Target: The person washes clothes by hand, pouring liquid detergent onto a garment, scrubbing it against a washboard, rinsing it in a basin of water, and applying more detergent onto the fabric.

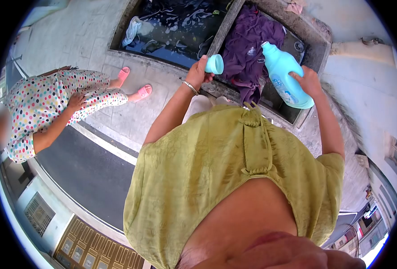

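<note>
My left hand [199,72] holds a light blue cap [214,64] with its opening showing, over the divider of a stone basin. In my right hand [306,80] is a light blue bottle [282,76], gripped by its handle and tilted, its uncapped neck pointing toward the purple cloth. The purple cloth [248,49] lies bunched in the right compartment, between the cap and the bottle. Cap and bottle are apart. No liquid can be made out between them.
Dark water with soaking clothes [176,33] fills the left compartment. A drain [298,46] shows in the right one. A pink cloth [295,6] lies on the basin's far edge. At the left stands another person [59,96] in dotted clothes and pink sandals.
</note>
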The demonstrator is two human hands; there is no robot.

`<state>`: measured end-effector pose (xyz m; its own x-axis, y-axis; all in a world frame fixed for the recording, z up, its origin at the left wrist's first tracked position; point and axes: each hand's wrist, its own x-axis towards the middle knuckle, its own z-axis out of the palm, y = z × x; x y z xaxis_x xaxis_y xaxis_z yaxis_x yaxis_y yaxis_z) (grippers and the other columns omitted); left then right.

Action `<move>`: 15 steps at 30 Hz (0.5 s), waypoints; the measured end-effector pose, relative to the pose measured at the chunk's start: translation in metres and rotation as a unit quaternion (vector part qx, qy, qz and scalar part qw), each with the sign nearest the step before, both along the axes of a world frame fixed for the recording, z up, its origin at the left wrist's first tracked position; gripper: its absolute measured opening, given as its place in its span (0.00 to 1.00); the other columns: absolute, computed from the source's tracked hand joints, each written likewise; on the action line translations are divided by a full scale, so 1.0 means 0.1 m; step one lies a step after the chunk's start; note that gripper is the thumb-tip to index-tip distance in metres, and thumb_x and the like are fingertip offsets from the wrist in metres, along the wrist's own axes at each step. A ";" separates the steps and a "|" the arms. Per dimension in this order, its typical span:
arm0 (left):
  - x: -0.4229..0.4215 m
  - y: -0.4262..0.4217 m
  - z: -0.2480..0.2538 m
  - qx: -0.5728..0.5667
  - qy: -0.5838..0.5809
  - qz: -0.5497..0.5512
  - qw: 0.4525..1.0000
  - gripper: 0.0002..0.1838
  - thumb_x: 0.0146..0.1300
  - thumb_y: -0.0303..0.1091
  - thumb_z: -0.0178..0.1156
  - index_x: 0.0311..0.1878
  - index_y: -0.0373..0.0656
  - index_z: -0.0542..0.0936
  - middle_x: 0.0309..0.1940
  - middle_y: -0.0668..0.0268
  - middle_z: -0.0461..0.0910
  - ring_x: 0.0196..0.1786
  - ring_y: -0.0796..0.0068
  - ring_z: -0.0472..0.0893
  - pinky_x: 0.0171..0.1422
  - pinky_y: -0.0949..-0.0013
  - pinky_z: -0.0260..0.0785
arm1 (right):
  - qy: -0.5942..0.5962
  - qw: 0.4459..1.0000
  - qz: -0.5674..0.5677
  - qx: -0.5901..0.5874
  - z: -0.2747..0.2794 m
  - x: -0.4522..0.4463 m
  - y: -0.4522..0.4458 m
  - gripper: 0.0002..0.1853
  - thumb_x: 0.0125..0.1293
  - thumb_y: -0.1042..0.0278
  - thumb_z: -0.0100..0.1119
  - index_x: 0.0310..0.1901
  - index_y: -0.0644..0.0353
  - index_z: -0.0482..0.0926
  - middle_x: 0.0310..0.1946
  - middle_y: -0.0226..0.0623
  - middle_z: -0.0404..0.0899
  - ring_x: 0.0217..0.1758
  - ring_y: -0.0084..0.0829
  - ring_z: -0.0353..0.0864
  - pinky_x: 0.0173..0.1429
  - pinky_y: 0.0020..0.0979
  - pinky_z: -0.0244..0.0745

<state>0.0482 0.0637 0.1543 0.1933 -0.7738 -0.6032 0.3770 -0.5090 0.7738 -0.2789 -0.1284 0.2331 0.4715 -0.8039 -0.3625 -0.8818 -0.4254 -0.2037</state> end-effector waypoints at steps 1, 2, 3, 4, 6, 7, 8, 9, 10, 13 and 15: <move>0.01 -0.02 -0.01 -0.004 -0.005 -0.002 1.000 0.32 0.64 0.64 0.40 0.32 0.41 0.76 0.18 0.68 0.74 0.17 0.80 0.72 0.20 0.78 0.62 | 0.007 1.000 0.005 0.005 -0.04 -0.02 -0.08 0.27 0.53 0.42 0.62 0.35 0.65 0.76 0.33 0.57 0.78 0.40 0.54 0.78 0.45 0.46 0.72; 0.01 -0.04 -0.01 -0.008 -0.006 -0.003 1.000 0.32 0.64 0.64 0.40 0.32 0.41 0.76 0.18 0.68 0.74 0.17 0.80 0.72 0.20 0.78 0.62 | 0.006 1.000 0.005 0.001 -0.05 -0.03 -0.13 0.27 0.53 0.42 0.62 0.35 0.65 0.76 0.33 0.57 0.78 0.40 0.54 0.78 0.45 0.46 0.72; 0.01 -0.05 -0.01 -0.004 0.000 -0.003 1.000 0.33 0.64 0.64 0.40 0.32 0.40 0.76 0.18 0.67 0.75 0.17 0.80 0.72 0.20 0.78 0.62 | 0.012 1.000 0.007 -0.014 -0.08 -0.03 -0.17 0.28 0.53 0.42 0.61 0.36 0.65 0.77 0.34 0.57 0.78 0.40 0.54 0.78 0.45 0.46 0.72; 0.02 -0.04 0.00 0.002 0.006 -0.004 1.000 0.33 0.64 0.65 0.40 0.32 0.40 0.76 0.18 0.67 0.75 0.18 0.80 0.73 0.20 0.78 0.63 | 0.017 0.999 0.008 -0.027 -0.11 -0.03 -0.20 0.28 0.54 0.41 0.61 0.36 0.65 0.77 0.34 0.57 0.78 0.40 0.54 0.78 0.45 0.46 0.72; 0.04 -0.06 -0.03 -0.008 0.003 -0.005 1.000 0.33 0.64 0.65 0.40 0.32 0.40 0.76 0.18 0.67 0.75 0.18 0.80 0.73 0.20 0.78 0.63 | -0.007 0.998 -0.038 -0.044 -0.13 -0.07 -0.38 0.29 0.54 0.40 0.60 0.37 0.66 0.77 0.34 0.56 0.78 0.41 0.54 0.78 0.46 0.47 0.71; 0.03 -0.05 -0.02 -0.016 0.002 -0.009 1.000 0.33 0.64 0.65 0.40 0.32 0.40 0.76 0.18 0.67 0.75 0.18 0.80 0.73 0.20 0.78 0.63 | -0.017 0.997 -0.055 -0.054 -0.15 -0.08 -0.43 0.29 0.54 0.40 0.60 0.37 0.66 0.77 0.34 0.56 0.78 0.41 0.54 0.78 0.46 0.47 0.71; 0.02 -0.04 0.00 -0.015 0.003 -0.011 1.000 0.33 0.64 0.65 0.40 0.32 0.40 0.76 0.18 0.67 0.75 0.18 0.80 0.73 0.20 0.78 0.63 | -0.009 0.997 -0.069 -0.026 -0.11 -0.06 -0.46 0.29 0.54 0.40 0.60 0.36 0.66 0.77 0.35 0.57 0.78 0.42 0.54 0.78 0.47 0.47 0.71; 0.02 -0.05 0.03 -0.009 0.000 -0.010 1.000 0.32 0.64 0.64 0.40 0.31 0.41 0.76 0.19 0.68 0.75 0.18 0.80 0.72 0.21 0.78 0.63 | -0.011 0.997 -0.069 -0.030 -0.14 -0.09 -0.49 0.29 0.54 0.40 0.60 0.36 0.66 0.77 0.35 0.57 0.78 0.42 0.54 0.78 0.47 0.47 0.71; 0.03 -0.06 0.06 -0.001 -0.002 -0.007 1.000 0.31 0.65 0.63 0.40 0.31 0.42 0.76 0.19 0.68 0.75 0.19 0.81 0.72 0.22 0.78 0.64 | 0.027 0.998 -0.047 -0.040 -0.18 -0.12 -0.48 0.29 0.54 0.40 0.60 0.36 0.66 0.77 0.35 0.57 0.78 0.42 0.54 0.78 0.47 0.47 0.71; 0.06 -0.03 0.06 -0.009 0.004 -0.004 1.000 0.31 0.65 0.63 0.40 0.32 0.42 0.76 0.19 0.68 0.75 0.19 0.81 0.72 0.22 0.78 0.64 | 0.046 0.997 -0.043 -0.039 -0.13 -0.19 -0.43 0.29 0.54 0.40 0.60 0.37 0.66 0.77 0.36 0.57 0.78 0.42 0.54 0.78 0.47 0.47 0.71; 0.07 0.00 0.02 -0.007 0.005 -0.010 1.000 0.31 0.65 0.63 0.40 0.32 0.42 0.76 0.19 0.68 0.75 0.19 0.81 0.72 0.23 0.78 0.63 | 0.031 0.997 -0.069 -0.025 -0.10 -0.24 -0.33 0.29 0.54 0.40 0.60 0.37 0.66 0.77 0.36 0.57 0.78 0.42 0.54 0.78 0.47 0.47 0.71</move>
